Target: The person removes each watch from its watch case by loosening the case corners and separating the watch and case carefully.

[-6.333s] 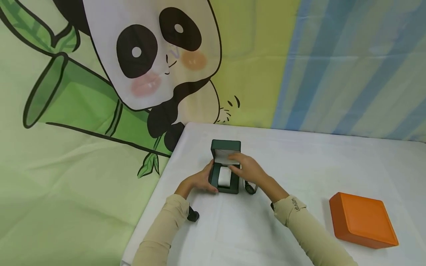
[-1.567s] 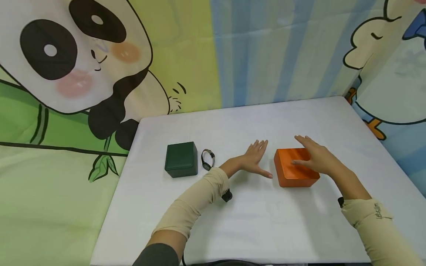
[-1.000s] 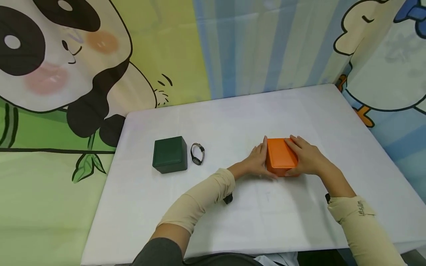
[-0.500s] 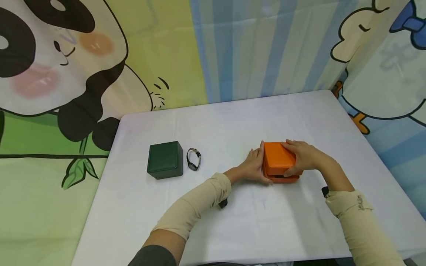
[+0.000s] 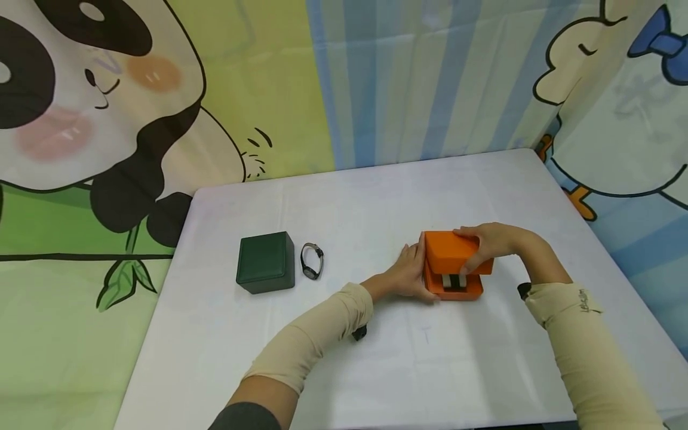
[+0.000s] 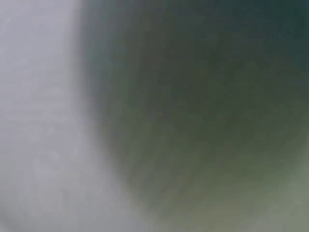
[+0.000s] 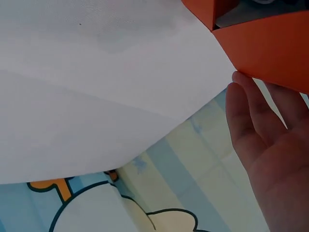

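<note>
On the right half of the table, an orange watch box [image 5: 450, 255] stands with its hinged lid partly raised. My right hand [image 5: 490, 245] holds the lid at its right side, thumb at the front edge and fingers over the top. Under the lid, a white cushion with a dark band [image 5: 454, 281] shows in the gap. My left hand [image 5: 405, 272] holds the box from the left, fingers along its side and thumb by the front corner. In the right wrist view, the fingertips of my right hand [image 7: 277, 125] touch the orange lid [image 7: 270, 48]. The left wrist view is a dark blur.
Left of the hands, a closed green box [image 5: 265, 261] sits on the white tabletop [image 5: 349, 203]. Beside it lies a watch [image 5: 312, 261] with a dark strap and its loop upright. A printed cloth [image 5: 387, 83] hangs behind the table.
My hands have come from the green box to the orange one. The green box's lid has been shut, and my right hand has raised the orange lid, showing the cushion inside.
</note>
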Available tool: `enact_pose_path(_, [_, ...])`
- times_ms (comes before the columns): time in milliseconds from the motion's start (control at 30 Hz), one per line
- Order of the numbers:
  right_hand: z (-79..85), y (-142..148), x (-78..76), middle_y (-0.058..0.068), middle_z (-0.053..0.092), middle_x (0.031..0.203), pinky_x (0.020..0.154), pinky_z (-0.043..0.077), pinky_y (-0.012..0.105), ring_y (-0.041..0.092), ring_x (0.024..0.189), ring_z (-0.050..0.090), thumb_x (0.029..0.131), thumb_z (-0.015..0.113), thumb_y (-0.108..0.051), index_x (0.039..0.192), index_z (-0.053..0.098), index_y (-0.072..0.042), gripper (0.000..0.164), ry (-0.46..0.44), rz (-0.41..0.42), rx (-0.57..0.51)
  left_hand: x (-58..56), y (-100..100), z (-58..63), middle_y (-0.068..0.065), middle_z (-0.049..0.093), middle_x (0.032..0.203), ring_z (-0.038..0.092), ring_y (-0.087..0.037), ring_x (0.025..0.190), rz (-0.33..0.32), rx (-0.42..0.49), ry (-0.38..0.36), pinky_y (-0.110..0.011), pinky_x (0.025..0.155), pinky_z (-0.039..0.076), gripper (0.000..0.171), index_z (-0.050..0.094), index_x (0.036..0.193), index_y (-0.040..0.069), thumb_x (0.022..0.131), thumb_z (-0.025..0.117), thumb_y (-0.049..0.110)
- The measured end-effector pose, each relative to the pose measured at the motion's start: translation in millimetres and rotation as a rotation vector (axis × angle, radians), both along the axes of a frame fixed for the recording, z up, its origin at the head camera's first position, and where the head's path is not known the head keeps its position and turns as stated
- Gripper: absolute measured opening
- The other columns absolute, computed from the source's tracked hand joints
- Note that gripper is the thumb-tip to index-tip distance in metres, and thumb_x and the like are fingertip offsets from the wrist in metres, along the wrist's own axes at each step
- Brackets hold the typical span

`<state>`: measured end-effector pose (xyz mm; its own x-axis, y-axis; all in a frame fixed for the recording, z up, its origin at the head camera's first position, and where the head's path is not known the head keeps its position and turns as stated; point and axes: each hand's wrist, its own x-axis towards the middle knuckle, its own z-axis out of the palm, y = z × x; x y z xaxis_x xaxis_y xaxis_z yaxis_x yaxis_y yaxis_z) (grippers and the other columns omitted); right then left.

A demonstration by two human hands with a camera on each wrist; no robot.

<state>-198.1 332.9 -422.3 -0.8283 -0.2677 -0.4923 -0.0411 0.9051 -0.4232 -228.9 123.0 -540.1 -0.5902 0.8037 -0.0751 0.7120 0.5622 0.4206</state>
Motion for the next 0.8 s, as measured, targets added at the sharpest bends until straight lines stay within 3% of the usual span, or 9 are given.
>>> enact_pose_path(167, [4.2, 6, -6.3, 0.028, 0.04, 0.136, 0.091, 0.032, 0.065, 0.046, 0.122, 0.038, 0.069, 0.069, -0.056, 0.138, 0.04, -0.009, 0.089, -0.023, -0.022, -0.037, 1.0, -1, 1.9, -0.018, 0.02, 0.146, 0.021, -0.024, 0.136, -0.007, -0.007, 0.014, -0.041, 0.115, 0.008, 0.144, -0.032, 0.137, 0.004, 0.059, 0.076, 0.059])
enact_pose_path(333, [4.0, 12, -10.0, 0.025, 0.044, 0.134, 0.092, 0.033, 0.064, 0.044, 0.122, 0.04, 0.074, 0.065, -0.056, 0.135, 0.046, -0.01, 0.078, 0.013, -0.054, -0.074, 1.9, -2, 2.0, -0.018, 0.02, 0.146, 0.021, -0.024, 0.137, 0.0, -0.023, 0.024, -0.041, 0.115, 0.008, 0.144, -0.032, 0.136, 0.002, 0.059, 0.076, 0.059])
enact_pose_path(567, [3.0, 14, -10.7, 0.024, 0.05, 0.129, 0.094, 0.032, 0.064, 0.042, 0.119, 0.042, 0.082, 0.057, -0.055, 0.127, 0.054, -0.006, 0.067, 0.107, -0.232, -0.183, 3.0, -3, 1.9, -0.019, 0.017, 0.147, 0.018, -0.025, 0.138, 0.006, -0.048, 0.03, -0.041, 0.115, 0.008, 0.144, -0.033, 0.135, 0.0, 0.06, 0.075, 0.06])
enact_pose_path(700, [3.4, 10, -11.9, 0.026, 0.046, 0.131, 0.095, 0.031, 0.063, 0.044, 0.12, 0.039, 0.083, 0.051, -0.06, 0.129, 0.05, -0.002, 0.074, 0.15, -0.334, -0.208, 3.0, -2, 1.6, -0.019, 0.015, 0.148, 0.016, -0.025, 0.139, 0.016, -0.065, 0.02, -0.04, 0.115, 0.007, 0.144, -0.031, 0.136, 0.0, 0.059, 0.075, 0.06])
enact_pose_path(800, [1.4, 5, -10.0, 0.027, 0.04, 0.136, 0.096, 0.03, 0.063, 0.046, 0.123, 0.034, 0.083, 0.045, -0.065, 0.133, 0.045, -0.004, 0.079, 0.239, -0.429, -0.19, 3.5, 0, 1.6, -0.02, 0.015, 0.149, 0.015, -0.026, 0.14, 0.017, -0.079, 0.009, -0.038, 0.115, 0.006, 0.143, -0.029, 0.138, 0.001, 0.059, 0.074, 0.061])
